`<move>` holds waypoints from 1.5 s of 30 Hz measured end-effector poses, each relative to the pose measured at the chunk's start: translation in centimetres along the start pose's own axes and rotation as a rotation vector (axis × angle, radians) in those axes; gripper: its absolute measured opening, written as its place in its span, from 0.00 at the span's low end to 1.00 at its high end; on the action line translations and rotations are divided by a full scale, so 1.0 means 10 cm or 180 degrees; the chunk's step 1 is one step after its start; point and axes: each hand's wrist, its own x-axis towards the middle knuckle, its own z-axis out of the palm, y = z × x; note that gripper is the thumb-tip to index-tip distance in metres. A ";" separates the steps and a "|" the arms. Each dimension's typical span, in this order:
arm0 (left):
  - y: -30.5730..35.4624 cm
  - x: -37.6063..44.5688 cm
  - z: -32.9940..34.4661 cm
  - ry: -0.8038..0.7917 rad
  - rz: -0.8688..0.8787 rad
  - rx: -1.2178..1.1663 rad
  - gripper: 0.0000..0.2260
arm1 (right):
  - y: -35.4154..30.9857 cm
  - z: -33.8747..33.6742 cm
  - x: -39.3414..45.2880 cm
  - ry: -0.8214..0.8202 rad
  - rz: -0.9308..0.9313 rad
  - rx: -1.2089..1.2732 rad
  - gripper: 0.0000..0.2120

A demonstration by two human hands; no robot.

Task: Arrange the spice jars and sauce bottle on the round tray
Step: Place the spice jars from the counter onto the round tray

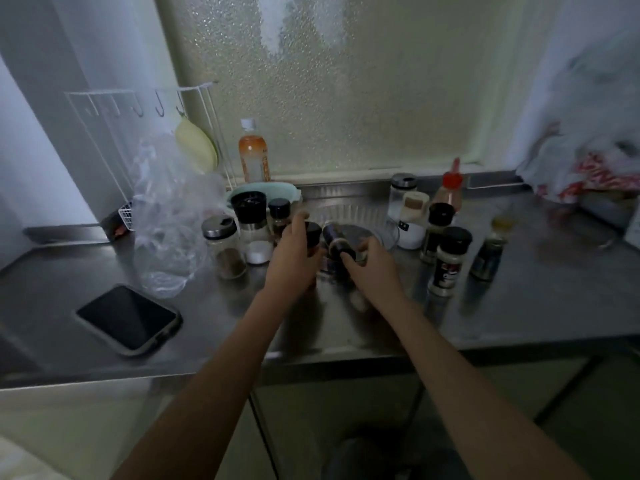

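Right hand (372,261) grips tilted dark jar (337,242) over round tray (360,233); left hand (294,251) clasps upright black-capped jar (312,237).

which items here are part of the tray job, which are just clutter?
Job:
round tray
jar in left hand
jar in right hand
jars on the left
jars on the right
red-capped sauce bottle

Clutter:
phone
plastic bag
orange drink bottle
wire rack

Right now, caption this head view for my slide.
Left hand and right hand each grip a dark spice jar over the round tray.
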 end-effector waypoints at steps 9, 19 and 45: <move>-0.36 0.09 -0.10 0.0550 -0.0297 -0.0420 0.29 | -0.21 -0.20 -0.29 0.0026 0.0240 -0.0937 0.31; -0.56 -0.06 0.03 0.0663 -0.0615 -0.0907 0.18 | -0.35 -0.31 -0.14 -0.0003 0.0344 -0.1457 0.21; -0.23 0.33 0.33 0.0223 0.0061 -0.1080 0.24 | -0.27 -0.12 0.54 0.0115 0.0231 0.0201 0.23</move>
